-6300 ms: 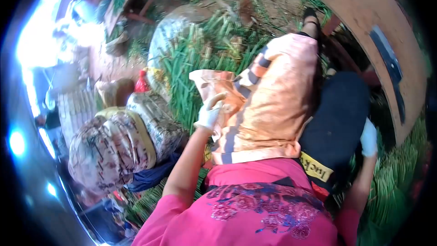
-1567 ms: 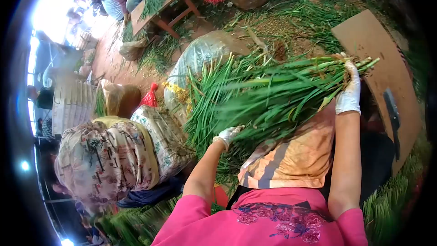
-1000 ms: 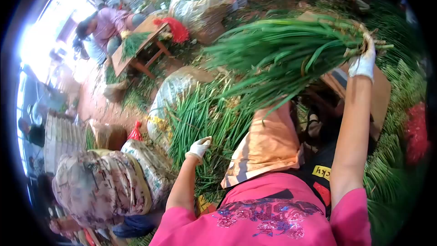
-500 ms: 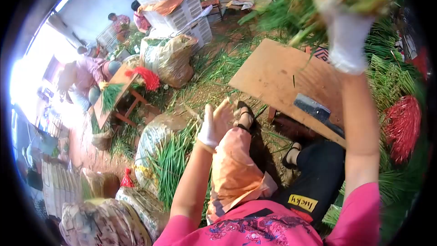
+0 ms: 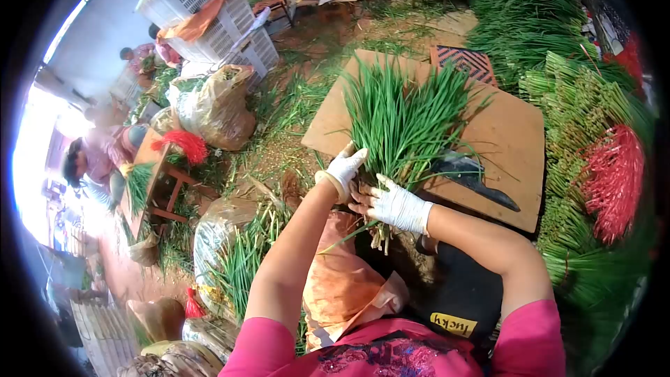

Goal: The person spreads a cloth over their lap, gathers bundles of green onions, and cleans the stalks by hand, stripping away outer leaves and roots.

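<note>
A bunch of long green-leaved stalks, like scallions or chives (image 5: 412, 115), lies fanned across a brown board table, its pale stem ends overhanging the near edge. My left hand (image 5: 343, 169), in a white glove, rests at the bunch's left side with its visible fingers apart. My white-gloved right hand (image 5: 396, 205) lies across the lower stems, its fingers around them; the undersides of both hands are hidden. Right of the bunch, a dark flat blade-like tool (image 5: 478, 180) lies on the table (image 5: 513, 129).
Bundled green stalks (image 5: 558, 132) are piled at the right, with red ties (image 5: 614, 181) on them. More loose stalks (image 5: 244, 258) lie by my left arm. Behind are a filled plastic sack (image 5: 213, 108) and stacked white crates (image 5: 202, 17). A co-worker (image 5: 105, 157) sits left.
My right hand has come down from the upper right, and its bunch now lies on the table. My left hand has moved up to the bunch's side. The view has shifted right.
</note>
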The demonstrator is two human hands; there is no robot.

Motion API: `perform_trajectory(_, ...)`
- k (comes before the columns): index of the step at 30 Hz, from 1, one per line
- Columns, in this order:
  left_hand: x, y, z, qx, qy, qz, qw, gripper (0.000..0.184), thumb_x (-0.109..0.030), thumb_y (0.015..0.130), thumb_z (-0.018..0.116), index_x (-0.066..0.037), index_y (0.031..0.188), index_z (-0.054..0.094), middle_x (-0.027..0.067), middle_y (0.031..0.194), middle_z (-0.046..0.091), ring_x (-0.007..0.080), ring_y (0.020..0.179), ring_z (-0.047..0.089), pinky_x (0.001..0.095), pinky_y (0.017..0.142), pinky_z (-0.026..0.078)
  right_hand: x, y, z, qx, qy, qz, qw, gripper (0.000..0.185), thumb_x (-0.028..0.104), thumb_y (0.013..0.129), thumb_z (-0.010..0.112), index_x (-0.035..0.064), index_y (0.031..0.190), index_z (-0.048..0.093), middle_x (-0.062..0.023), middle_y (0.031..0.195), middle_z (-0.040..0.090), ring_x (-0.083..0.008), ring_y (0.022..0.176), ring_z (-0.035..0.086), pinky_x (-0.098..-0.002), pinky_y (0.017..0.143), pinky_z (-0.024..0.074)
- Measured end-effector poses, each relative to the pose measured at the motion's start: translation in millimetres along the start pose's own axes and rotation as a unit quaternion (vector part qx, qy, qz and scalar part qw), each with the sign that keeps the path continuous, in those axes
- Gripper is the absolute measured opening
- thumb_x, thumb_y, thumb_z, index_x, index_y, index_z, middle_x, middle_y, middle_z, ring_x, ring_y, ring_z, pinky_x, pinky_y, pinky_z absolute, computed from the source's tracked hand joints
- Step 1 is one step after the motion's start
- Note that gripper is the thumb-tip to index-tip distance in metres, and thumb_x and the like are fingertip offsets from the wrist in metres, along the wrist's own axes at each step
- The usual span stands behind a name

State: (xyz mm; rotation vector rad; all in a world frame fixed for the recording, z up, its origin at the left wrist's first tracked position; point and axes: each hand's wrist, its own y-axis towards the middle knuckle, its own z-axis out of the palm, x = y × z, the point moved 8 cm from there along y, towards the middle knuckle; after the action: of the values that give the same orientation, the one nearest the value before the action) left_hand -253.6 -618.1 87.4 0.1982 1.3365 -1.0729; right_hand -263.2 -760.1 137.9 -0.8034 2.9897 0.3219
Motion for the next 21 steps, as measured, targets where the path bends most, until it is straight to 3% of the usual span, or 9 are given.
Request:
perform_trajectory(3,20.4,40.8,-21.5,0.023,0.078,0.086,0.993,0.056,-0.016,0.087,0.060,-0.003,0.135,0.034,0.0079,0.115,0.056,0.0157,0.097,0.055,0.0281,0.081,0.046,-3.9,-18.1,-52.9,0.017,-0.032,0.061,0.997,0.052,0.015,0.084,0.043,0.0169,0.135,0.036,-0.0091,0.138,0.038,-0.0265,0.126,0.040,-0.0499,0.103,0.0278)
perform_trajectory(7,-8.1,16.1,-3.6,-0.049,0.139,0.086,0.985,0.075,-0.025,0.084,0.066,0.000,0.140,0.023,0.0143,0.124,0.051,0.0197,0.111,0.051,0.0301,0.091,0.042,-51.9,-100.4,-110.7,0.010,0.078,0.235,0.969,0.049,0.019,0.072,0.062,0.0115,0.120,0.053,-0.0100,0.124,0.053,-0.0248,0.114,0.050,-0.0414,0.094,0.0383)
perform_trajectory(8,-1.4,28.9,-7.5,-0.028,0.216,0.080,0.973,0.093,-0.041,0.080,0.067,0.000,0.142,0.011,0.0225,0.131,0.044,0.0261,0.121,0.045,0.0311,0.098,0.036,-72.4,-132.0,-108.0,0.031,0.099,0.329,0.939,0.048,0.021,0.068,0.067,0.0101,0.114,0.057,-0.0105,0.115,0.057,-0.0257,0.107,0.053,-0.0394,0.090,0.0409)
perform_trajectory(11,-35.0,5.6,18.2,-0.088,0.469,0.019,0.879,0.109,-0.056,0.070,0.068,-0.001,0.142,0.008,0.0270,0.135,0.037,0.0327,0.125,0.039,0.0347,0.101,0.033,-97.2,-212.4,-97.1,0.051,0.044,0.503,0.861,0.044,0.020,0.062,0.075,0.0068,0.102,0.063,-0.0125,0.095,0.062,-0.0293,0.091,0.058,-0.0352,0.080,0.0464)
perform_trajectory(12,-33.7,11.3,23.4,-0.103,0.491,0.077,0.862,0.117,-0.062,0.063,0.069,-0.001,0.142,0.008,0.0286,0.135,0.035,0.0362,0.126,0.036,0.0369,0.102,0.032,-97.9,-227.0,-85.2,0.032,0.051,0.509,0.859,0.045,0.019,0.061,0.076,0.0067,0.102,0.063,-0.0124,0.093,0.061,-0.0296,0.090,0.058,-0.0354,0.079,0.0466)
perform_trajectory(15,-40.7,4.2,51.5,-0.106,0.567,0.107,0.810,0.119,-0.050,0.062,0.075,0.000,0.142,0.002,0.0276,0.135,0.036,0.0335,0.126,0.038,0.0340,0.103,0.031,-99.4,-252.5,-56.9,-0.018,0.069,0.506,0.860,0.044,0.016,0.059,0.078,0.0063,0.100,0.063,-0.0122,0.088,0.060,-0.0306,0.087,0.058,-0.0360,0.078,0.0467)
perform_trajectory(17,-45.6,6.1,51.3,-0.119,0.570,0.054,0.811,0.113,-0.032,0.063,0.077,0.001,0.141,0.001,0.0260,0.131,0.041,0.0323,0.120,0.044,0.0329,0.100,0.035,-96.4,-253.6,-58.1,-0.034,0.076,0.478,0.875,0.042,0.015,0.059,0.078,0.0061,0.098,0.062,-0.0123,0.087,0.060,-0.0310,0.086,0.058,-0.0367,0.077,0.0467)
perform_trajectory(19,-22.1,47.3,22.1,-0.134,0.429,0.085,0.889,0.103,-0.009,0.064,0.071,-0.009,0.144,0.006,0.0161,0.115,0.055,0.0225,0.100,0.056,0.0283,0.088,0.042,-96.2,-272.3,-64.6,-0.030,0.049,0.480,0.876,0.039,0.013,0.058,0.077,0.0077,0.094,0.063,-0.0119,0.084,0.060,-0.0304,0.084,0.059,-0.0367,0.077,0.0467)
perform_trajectory(21,-30.0,42.9,9.6,-0.174,0.361,0.064,0.914,0.097,-0.002,0.065,0.067,-0.013,0.144,0.011,0.0123,0.111,0.057,0.0211,0.092,0.058,0.0301,0.083,0.045,-97.3,-297.6,-79.0,-0.014,0.036,0.501,0.865,0.039,0.012,0.056,0.077,0.0085,0.092,0.063,-0.0112,0.083,0.060,-0.0296,0.084,0.059,-0.0366,0.076,0.0468)
